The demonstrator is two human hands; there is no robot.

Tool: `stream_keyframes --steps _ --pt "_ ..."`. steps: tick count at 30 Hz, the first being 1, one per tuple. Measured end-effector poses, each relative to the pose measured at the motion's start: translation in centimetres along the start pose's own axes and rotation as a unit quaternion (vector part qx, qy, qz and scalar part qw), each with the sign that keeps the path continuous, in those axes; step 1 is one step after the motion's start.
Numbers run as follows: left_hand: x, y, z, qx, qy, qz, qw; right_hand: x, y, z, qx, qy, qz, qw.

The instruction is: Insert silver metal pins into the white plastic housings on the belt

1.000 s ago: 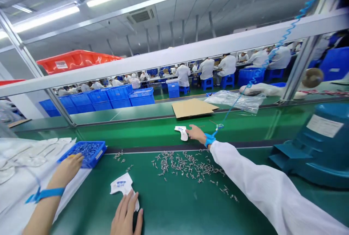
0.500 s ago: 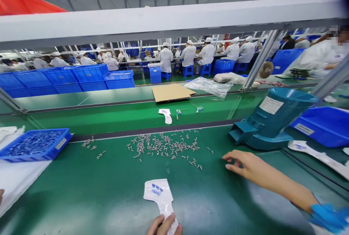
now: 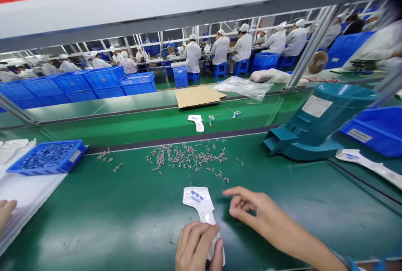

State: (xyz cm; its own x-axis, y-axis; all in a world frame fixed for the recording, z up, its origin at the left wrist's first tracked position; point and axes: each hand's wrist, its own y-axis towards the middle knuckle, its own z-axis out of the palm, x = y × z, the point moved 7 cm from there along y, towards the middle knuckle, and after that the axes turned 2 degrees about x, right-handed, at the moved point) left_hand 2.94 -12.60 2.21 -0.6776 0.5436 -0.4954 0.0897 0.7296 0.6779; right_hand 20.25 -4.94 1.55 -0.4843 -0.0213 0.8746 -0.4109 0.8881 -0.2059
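My left hand [image 3: 197, 246] is closed around the handle of a white plastic gun-shaped shell half [image 3: 198, 202], which lies on the green bench with its wide end pointing away from me. Blue pieces sit inside that wide end. Just right of the shell, apart from it, my right hand [image 3: 260, 216] hovers with its index finger stretched out and the other fingers loosely bent. I see nothing in it. Beyond both hands, many small metal parts [image 3: 188, 156] are scattered over the bench.
A blue tray of small blue pieces [image 3: 47, 158] stands at left, near another person's hand [image 3: 6, 214]. At right are a teal machine [image 3: 326, 120], a blue bin [image 3: 377, 130] and a long white part [image 3: 370, 164]. Another white shell [image 3: 197, 122] lies on the bright green strip.
My right hand has moved left, from beside the teal machine to close by the white shell. The shell and my left hand now appear farther right; the view has shifted and tilted.
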Motion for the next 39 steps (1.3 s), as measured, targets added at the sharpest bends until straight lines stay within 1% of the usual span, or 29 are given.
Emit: stream_keyframes --steps 2,4,7,10,12,15,18,20,23,25,27,29,32,34,36,39 --pt "-0.2 0.1 -0.3 -0.008 -0.022 -0.02 1.0 1.6 -0.5 2.2 0.041 0.047 0.002 0.998" --pt "-0.2 0.0 -0.7 -0.017 -0.035 -0.046 0.998 2.6 -0.5 3.5 0.058 0.067 0.002 0.996" --pt "-0.1 -0.2 -1.4 -0.038 -0.044 -0.095 0.994 3.1 -0.1 4.6 0.069 0.086 -0.004 0.994" --pt "-0.1 -0.2 -1.9 -0.04 -0.054 -0.123 0.99 3.0 0.4 5.4 0.079 0.112 -0.001 0.991" --pt "-0.2 0.0 -2.1 -0.036 -0.057 -0.129 0.989 2.9 0.6 5.7 0.077 0.13 0.01 0.989" --pt "-0.2 0.1 -2.6 -0.05 -0.041 -0.132 0.989 2.6 0.8 6.1 0.074 0.139 0.029 0.987" --pt "-0.2 0.0 -2.8 -0.054 -0.018 -0.117 0.991 2.5 0.9 6.6 0.095 0.137 0.03 0.986" --pt "-0.3 -0.1 -2.7 -0.045 -0.004 -0.104 0.994 2.4 0.9 6.7 0.1 0.138 0.028 0.985" --pt "-0.5 -0.2 -2.4 -0.025 0.017 -0.084 0.996 2.2 1.0 6.7 0.107 0.144 0.033 0.983" --pt "-0.3 -0.1 -2.3 -0.001 0.024 -0.087 0.996 2.2 1.0 6.7 0.12 0.141 0.035 0.982" --pt "0.2 0.0 -2.0 0.043 0.028 -0.105 0.993 2.2 1.2 6.2 0.115 0.104 0.036 0.987" --pt "0.8 0.0 -1.5 0.101 0.04 -0.117 0.987 2.1 1.3 5.8 0.105 0.039 0.036 0.993" --pt "1.5 -0.2 -1.0 0.174 0.068 -0.11 0.976 2.1 1.4 5.5 0.102 -0.047 0.038 0.993" --pt "1.9 -0.5 -0.5 0.214 0.081 -0.107 0.968 2.2 1.4 5.6 0.101 -0.074 0.04 0.991" --pt "2.0 -0.6 -0.2 0.236 0.087 -0.109 0.962 2.2 1.5 5.7 0.096 -0.089 0.042 0.991" --pt "1.9 -0.7 0.0 0.242 0.085 -0.114 0.96 2.2 1.5 5.8 0.092 -0.106 0.041 0.989"
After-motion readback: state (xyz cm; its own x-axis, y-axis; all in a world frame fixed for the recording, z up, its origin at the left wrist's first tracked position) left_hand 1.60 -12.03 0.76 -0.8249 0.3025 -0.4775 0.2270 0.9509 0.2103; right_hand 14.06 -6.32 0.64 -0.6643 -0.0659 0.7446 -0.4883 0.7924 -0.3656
